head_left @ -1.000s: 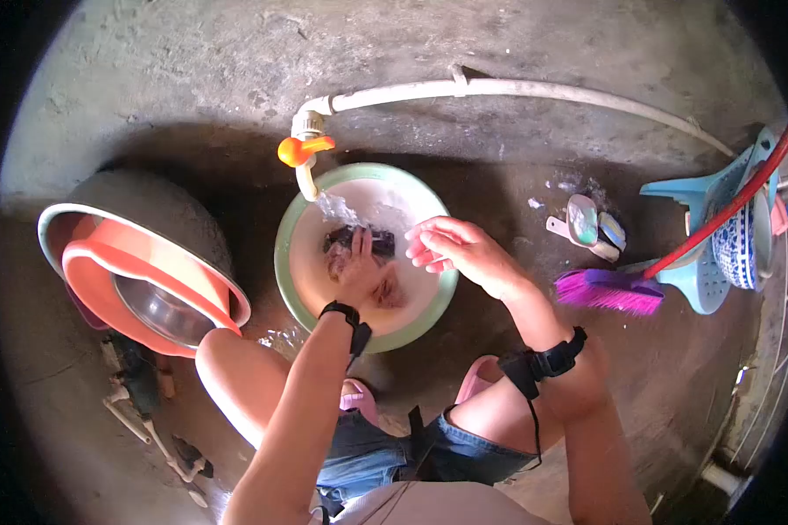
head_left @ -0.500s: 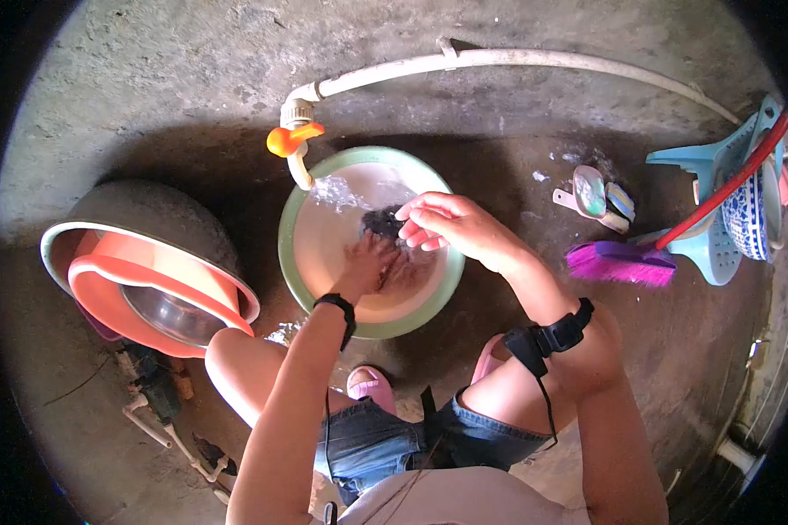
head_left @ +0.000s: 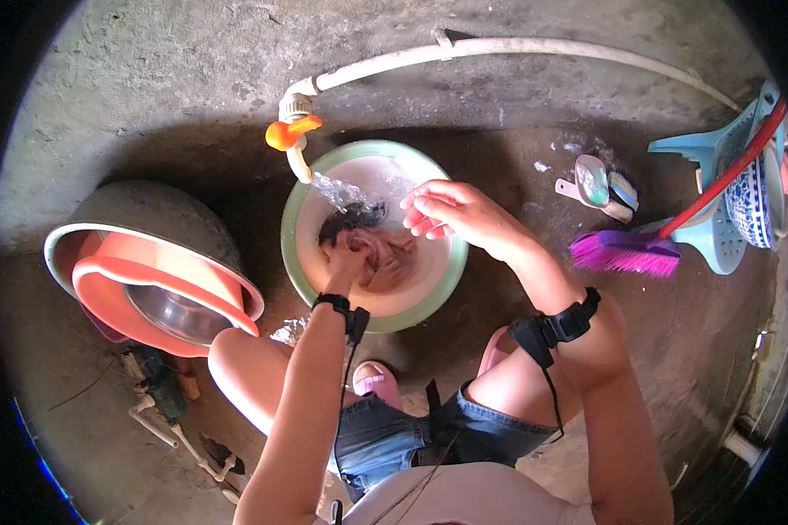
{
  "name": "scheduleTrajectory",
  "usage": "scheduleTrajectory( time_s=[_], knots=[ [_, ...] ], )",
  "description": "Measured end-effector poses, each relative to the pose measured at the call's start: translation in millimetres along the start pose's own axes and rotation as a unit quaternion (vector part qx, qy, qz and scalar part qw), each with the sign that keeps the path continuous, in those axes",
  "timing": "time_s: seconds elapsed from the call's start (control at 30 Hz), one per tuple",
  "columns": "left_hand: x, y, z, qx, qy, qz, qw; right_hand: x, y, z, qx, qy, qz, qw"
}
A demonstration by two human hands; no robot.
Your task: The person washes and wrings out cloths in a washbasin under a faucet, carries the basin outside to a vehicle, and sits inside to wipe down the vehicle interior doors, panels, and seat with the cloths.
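A round basin (head_left: 453, 278) with a pale green rim holds water and wet cloth. Pinkish cloth (head_left: 390, 256) lies in it beside a dark piece (head_left: 340, 224). My left hand (head_left: 345, 258) is down in the basin at the pinkish cloth, its fingers hidden by cloth and water. Above the basin's right side hangs my right hand (head_left: 451, 213), fingers apart and loosely bent, holding nothing. Water runs into the basin from a tap (head_left: 296, 157) with an orange handle.
Stacked basins (head_left: 153, 254) lean at the left. To the right are a scoop (head_left: 589, 181), brushes, a purple broom head (head_left: 626, 254) with a red handle, and a light blue stool (head_left: 718, 232) near a patterned bowl. A white pipe (head_left: 499, 48) crosses the wall.
My left hand has gone from spread over the cloth to down at its left edge. More pinkish cloth shows, and the dark piece lies further left than half a second ago. My right hand still hovers.
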State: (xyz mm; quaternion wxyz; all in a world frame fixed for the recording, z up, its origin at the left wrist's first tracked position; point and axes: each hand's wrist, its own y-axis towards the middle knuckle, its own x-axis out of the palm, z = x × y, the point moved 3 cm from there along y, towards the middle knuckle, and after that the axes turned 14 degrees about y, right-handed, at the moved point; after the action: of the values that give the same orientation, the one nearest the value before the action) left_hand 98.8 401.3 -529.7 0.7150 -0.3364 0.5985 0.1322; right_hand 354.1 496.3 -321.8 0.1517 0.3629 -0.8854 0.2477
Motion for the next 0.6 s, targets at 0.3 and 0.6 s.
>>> scheduleTrajectory(
  time_s=[0.3, 0.6],
  knots=[
    [-16, 10, 4, 0.122, -0.365, -0.250, 0.889, -6, -5, 0, 0.002, -0.010, 0.011, 1.000],
    [11, -38, 52, 0.283, 0.291, 0.098, 0.909, -8, -7, 1, -0.001, -0.011, 0.002, 1.000]
  ],
)
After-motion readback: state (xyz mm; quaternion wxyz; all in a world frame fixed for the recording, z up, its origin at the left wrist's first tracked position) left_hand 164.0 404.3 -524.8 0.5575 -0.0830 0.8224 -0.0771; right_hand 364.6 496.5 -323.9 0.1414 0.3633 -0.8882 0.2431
